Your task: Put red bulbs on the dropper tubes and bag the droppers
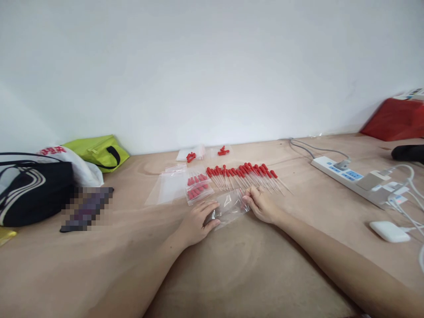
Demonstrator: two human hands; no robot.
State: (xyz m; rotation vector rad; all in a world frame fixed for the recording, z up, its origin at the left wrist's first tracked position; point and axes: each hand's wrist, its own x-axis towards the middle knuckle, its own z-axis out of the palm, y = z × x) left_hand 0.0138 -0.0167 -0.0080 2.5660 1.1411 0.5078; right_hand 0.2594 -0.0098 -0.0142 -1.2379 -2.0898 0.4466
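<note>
My left hand (198,222) lies on the left end of a clear plastic zip bag (230,206), fingers pressed flat on it. My right hand (260,204) pinches the same bag's right edge. The bag rests on the wooden table (238,265). Just beyond it lies a row of several glass droppers with red rubber bulbs (243,174). A sealed bag with red bulbs (198,187) sits to the left of the row, beside empty clear bags (169,185).
Two small bags with red pieces (195,154) lie near the wall. At the left are a black bag (29,187), a white bag and a green pouch (99,152). A power strip (347,176), cables, a white charger (389,231) and a red bag (395,119) occupy the right.
</note>
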